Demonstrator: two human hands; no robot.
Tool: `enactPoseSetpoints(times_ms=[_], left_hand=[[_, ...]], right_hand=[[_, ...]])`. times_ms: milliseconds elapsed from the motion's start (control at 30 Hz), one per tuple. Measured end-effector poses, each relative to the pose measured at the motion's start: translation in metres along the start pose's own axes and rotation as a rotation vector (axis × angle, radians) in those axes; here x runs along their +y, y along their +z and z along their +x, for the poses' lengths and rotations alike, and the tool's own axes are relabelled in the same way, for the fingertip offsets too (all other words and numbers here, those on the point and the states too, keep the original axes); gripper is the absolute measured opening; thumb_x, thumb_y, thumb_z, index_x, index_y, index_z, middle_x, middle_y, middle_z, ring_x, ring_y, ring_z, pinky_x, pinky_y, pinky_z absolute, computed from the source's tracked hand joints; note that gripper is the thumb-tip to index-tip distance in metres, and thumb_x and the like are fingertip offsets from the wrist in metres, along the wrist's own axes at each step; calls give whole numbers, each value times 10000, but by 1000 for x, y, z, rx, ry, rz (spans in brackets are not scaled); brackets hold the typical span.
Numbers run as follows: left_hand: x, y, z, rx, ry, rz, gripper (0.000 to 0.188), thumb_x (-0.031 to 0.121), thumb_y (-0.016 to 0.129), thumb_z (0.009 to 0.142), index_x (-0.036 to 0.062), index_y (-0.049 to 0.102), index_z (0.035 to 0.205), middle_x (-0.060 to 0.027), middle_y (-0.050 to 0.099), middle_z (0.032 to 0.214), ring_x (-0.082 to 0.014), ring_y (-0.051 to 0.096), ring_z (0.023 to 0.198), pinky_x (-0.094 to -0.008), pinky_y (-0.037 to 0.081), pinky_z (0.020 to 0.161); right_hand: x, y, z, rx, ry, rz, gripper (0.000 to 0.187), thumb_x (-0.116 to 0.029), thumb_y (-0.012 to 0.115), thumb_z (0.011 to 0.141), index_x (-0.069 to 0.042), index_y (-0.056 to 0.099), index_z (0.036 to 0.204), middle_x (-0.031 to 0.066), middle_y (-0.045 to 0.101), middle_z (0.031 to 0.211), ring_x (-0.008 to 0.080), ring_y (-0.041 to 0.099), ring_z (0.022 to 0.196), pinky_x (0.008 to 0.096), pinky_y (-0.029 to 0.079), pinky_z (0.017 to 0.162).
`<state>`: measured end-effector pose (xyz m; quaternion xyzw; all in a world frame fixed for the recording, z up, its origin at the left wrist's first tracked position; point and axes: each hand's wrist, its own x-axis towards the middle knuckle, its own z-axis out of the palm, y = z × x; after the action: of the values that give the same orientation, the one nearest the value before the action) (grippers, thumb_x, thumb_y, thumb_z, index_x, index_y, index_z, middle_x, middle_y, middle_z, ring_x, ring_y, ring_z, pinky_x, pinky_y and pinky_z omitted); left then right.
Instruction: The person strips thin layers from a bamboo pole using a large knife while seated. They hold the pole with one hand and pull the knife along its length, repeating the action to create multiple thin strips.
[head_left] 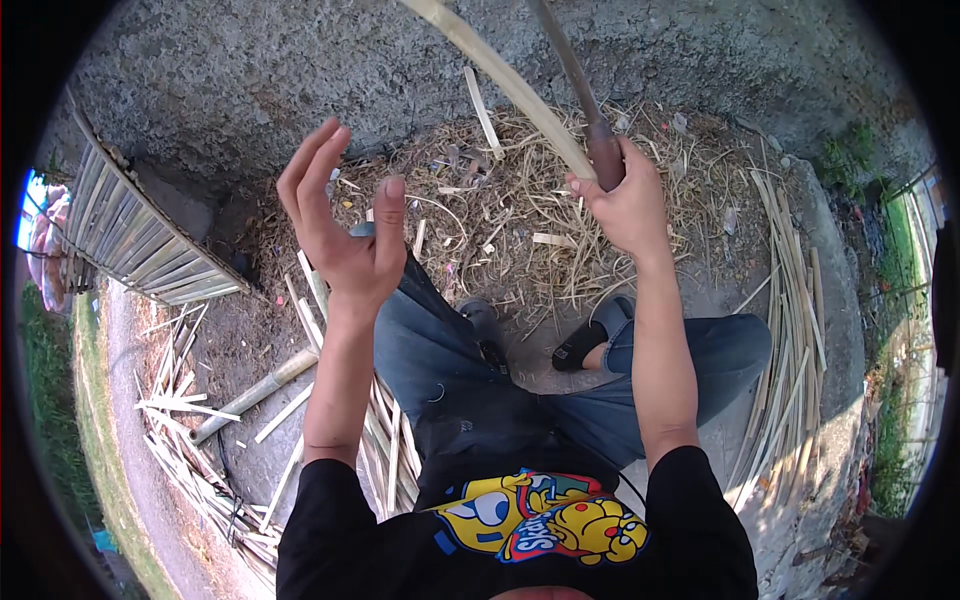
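Note:
My left hand (345, 225) is raised over my left leg. Its fingers are spread and it holds nothing. My right hand (632, 205) is closed around the brown handle of a long, narrow knife (603, 145), whose dark blade points up and away, seen nearly edge-on. A pale split bamboo strip (515, 85) curves in from the top edge, and its near end meets my right thumb beside the handle. The strip's far end is out of view.
Thin shavings (540, 220) litter the ground before my feet. Bundles of bamboo strips (785, 350) lie right and left. A bamboo pole (255, 393) rests at left, near a slatted bamboo panel (150, 225). A rough grey wall (330, 60) rises ahead.

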<state>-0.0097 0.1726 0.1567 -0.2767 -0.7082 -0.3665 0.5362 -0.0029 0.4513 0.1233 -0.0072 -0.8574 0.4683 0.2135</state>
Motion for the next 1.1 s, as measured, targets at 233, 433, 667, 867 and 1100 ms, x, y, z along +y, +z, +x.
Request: enactPoseSetpoints(times_ms=[233, 433, 667, 867, 1100], left_hand=[[-53, -43, 13, -817, 298, 437, 431, 424, 786, 823, 124, 687, 1115, -54, 690, 1130, -269, 642, 1083, -468, 439, 1006], [-67, -89, -47, -1294, -360, 524, 401, 454, 702, 903, 55, 662, 891, -153, 676, 786, -381, 679, 789, -498, 513, 700], [-65, -117, -133, -1161, -1156, -276, 242, 231, 576, 1019, 2, 647, 1052, 3, 580, 783, -86, 475, 627, -289, 419, 571], [-42, -107, -155, -880, -1605, -611, 247, 176, 530, 1063, 41, 536, 1270, 5, 544, 813, -12, 373, 552, -185, 268, 477], [-35, -113, -161, -901, -1404, -438, 338, 234, 590, 1036, 10, 523, 1280, -72, 629, 841, -75, 495, 599, -232, 381, 533]], right_hand=[[23, 9, -31, -428, -32, -97, 461, -138, 872, 680, 38, 642, 1039, 153, 640, 817, 274, 608, 762, 384, 481, 746], [25, 26, -47, -373, -193, -318, 452, -115, 865, 688, 22, 674, 1074, 169, 629, 1117, 313, 627, 959, 396, 496, 875], [17, 81, -89, -439, -91, -139, 449, -151, 823, 787, -29, 636, 1176, 206, 638, 1179, 388, 652, 1041, 447, 515, 913], [27, 126, -127, -461, -188, -191, 486, -479, 761, 847, -96, 641, 1121, 139, 703, 754, 366, 697, 682, 445, 548, 635], [33, 148, -142, -570, -286, -244, 453, -489, 677, 924, -90, 579, 1116, 165, 673, 698, 402, 676, 651, 507, 524, 592]])
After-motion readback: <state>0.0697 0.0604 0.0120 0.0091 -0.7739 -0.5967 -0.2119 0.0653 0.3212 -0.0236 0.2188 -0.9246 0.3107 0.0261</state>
